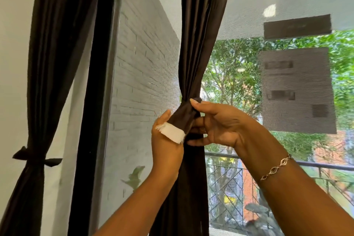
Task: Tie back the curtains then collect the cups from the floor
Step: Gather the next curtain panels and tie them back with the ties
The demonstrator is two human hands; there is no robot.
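Brown curtain point(199, 44) bunched, L hand point(166, 142) & R hand point(218, 124) hold tie point(181, 119).

Fingers of the left hand point(166, 140) vanish behind the middle curtain point(197, 44), leaving its grip impossible to tell; the right hand point(216, 126) pinches the tie strip point(182, 119) with its fingertips tucked out of sight behind it. That curtain and the tied left curtain point(44, 63) run off top and bottom edges. Dark patches point(297, 90) on the window mesh point(145, 63) are too blurred to identify
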